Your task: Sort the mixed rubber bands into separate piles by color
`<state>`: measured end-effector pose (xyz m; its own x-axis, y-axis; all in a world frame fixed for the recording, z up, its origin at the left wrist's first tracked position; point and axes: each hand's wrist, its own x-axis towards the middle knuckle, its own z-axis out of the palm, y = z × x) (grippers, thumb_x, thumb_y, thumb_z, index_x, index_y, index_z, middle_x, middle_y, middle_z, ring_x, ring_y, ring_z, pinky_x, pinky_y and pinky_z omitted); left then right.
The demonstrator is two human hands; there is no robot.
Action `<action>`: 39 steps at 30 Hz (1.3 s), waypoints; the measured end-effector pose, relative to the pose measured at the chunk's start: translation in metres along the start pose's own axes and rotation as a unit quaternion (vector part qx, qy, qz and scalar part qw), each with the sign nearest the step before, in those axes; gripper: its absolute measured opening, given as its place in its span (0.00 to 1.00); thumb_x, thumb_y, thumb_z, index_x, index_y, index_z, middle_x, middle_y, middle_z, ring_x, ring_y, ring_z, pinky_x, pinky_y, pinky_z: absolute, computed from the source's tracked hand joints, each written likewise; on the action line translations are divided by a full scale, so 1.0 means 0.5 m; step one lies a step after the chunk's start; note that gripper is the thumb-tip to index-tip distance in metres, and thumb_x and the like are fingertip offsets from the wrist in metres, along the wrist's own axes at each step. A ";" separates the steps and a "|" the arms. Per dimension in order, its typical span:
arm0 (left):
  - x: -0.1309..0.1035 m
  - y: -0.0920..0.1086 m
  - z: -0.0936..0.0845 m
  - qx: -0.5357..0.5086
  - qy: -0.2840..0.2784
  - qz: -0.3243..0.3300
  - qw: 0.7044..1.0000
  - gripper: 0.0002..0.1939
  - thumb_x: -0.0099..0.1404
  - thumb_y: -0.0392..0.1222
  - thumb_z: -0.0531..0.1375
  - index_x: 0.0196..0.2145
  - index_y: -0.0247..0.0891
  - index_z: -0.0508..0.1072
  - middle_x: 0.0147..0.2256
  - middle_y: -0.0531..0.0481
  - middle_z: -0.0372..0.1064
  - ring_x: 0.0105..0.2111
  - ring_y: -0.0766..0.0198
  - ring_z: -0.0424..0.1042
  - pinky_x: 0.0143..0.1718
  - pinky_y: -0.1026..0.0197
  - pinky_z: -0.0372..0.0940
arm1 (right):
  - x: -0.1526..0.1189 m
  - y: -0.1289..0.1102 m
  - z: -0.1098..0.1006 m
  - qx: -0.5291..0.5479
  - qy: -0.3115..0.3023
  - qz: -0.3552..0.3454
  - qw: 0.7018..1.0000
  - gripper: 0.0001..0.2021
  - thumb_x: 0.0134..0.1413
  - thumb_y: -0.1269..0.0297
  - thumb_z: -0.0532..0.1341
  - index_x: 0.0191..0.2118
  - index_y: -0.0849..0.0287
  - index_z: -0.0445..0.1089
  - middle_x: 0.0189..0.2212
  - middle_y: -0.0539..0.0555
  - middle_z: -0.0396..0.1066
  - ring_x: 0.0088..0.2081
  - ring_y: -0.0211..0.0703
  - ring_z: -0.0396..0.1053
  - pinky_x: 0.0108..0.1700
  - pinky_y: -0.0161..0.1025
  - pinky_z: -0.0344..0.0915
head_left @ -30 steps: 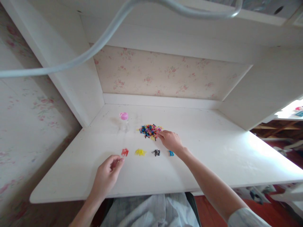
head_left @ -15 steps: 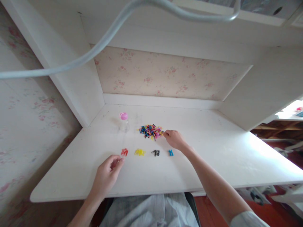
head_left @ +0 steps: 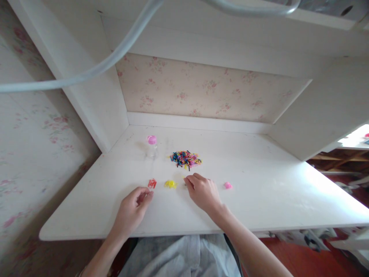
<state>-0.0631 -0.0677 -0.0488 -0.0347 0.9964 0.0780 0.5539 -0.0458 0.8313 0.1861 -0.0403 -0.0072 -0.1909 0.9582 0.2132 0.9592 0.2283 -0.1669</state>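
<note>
My left hand (head_left: 134, 207) rests low over the table with thumb and forefinger pinched, just below a small pile of red rubber bands (head_left: 152, 183). Whatever it may hold is hidden. My right hand (head_left: 203, 192) is also pinched, with a speck of yellow, apparently a rubber band (head_left: 183, 177), at its fingertips. It covers most of the black bands and the blue ones. To its left lie yellow rubber bands (head_left: 170, 184); pink rubber bands (head_left: 228, 185) lie to its right. Beyond it is a large mixed heap of coloured rubber bands (head_left: 186, 158).
A small clear container with a pink top (head_left: 152, 140) stands at the back left of the white table (head_left: 259, 184). Side panels and a low back wall enclose the table. A pale cable (head_left: 115, 57) crosses the upper view.
My right hand has moved from the heap's right edge toward me and left, over the black pile. It now hides the blue bands, and the pink pile has come into sight. My left hand barely moved.
</note>
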 end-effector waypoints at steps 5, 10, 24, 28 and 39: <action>0.000 -0.002 0.001 0.014 -0.004 0.015 1.000 0.14 0.62 0.53 0.55 0.35 0.39 0.70 0.26 0.54 0.68 0.27 0.66 0.67 0.29 0.66 0.61 | -0.017 -0.057 0.030 -0.031 -0.011 -0.011 0.999 0.17 0.65 0.60 0.46 0.34 0.55 0.71 0.30 0.52 0.72 0.29 0.37 0.70 0.29 0.32 0.53; 0.000 0.004 -0.001 0.023 -0.006 0.024 0.999 0.13 0.62 0.52 0.55 0.34 0.39 0.71 0.27 0.54 0.70 0.28 0.66 0.68 0.30 0.66 0.62 | -0.013 -0.067 0.042 -0.034 -0.028 -0.021 0.999 0.17 0.65 0.61 0.46 0.34 0.56 0.72 0.31 0.53 0.72 0.30 0.38 0.71 0.29 0.32 0.55; -0.001 0.004 0.001 0.032 0.005 0.033 0.999 0.13 0.63 0.51 0.54 0.35 0.40 0.70 0.29 0.53 0.71 0.28 0.65 0.69 0.30 0.66 0.62 | -0.063 -0.038 0.022 0.042 0.042 -0.026 0.998 0.17 0.64 0.57 0.49 0.31 0.54 0.72 0.27 0.49 0.72 0.27 0.33 0.68 0.28 0.31 0.50; 0.006 0.040 0.012 0.112 0.007 0.086 0.990 0.13 0.64 0.51 0.53 0.33 0.39 0.70 0.26 0.53 0.68 0.26 0.66 0.67 0.29 0.65 0.61 | -0.116 0.009 0.022 0.104 0.074 0.000 0.992 0.20 0.64 0.58 0.48 0.25 0.58 0.69 0.21 0.49 0.67 0.22 0.30 0.62 0.27 0.30 0.49; 0.129 0.198 0.126 0.342 -0.078 0.168 0.921 0.11 0.66 0.44 0.51 0.36 0.44 0.72 0.39 0.50 0.73 0.35 0.62 0.73 0.35 0.62 0.62 | -0.178 0.073 0.049 0.205 0.115 0.050 0.971 0.18 0.63 0.58 0.50 0.27 0.59 0.70 0.19 0.49 0.61 0.20 0.31 0.57 0.27 0.30 0.52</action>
<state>0.0422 -0.0034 0.0040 0.3252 0.9348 0.1428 0.9079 -0.3509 0.2293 0.2332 -0.1130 -0.0558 -0.0048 0.9261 0.3773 0.7975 0.2312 -0.5572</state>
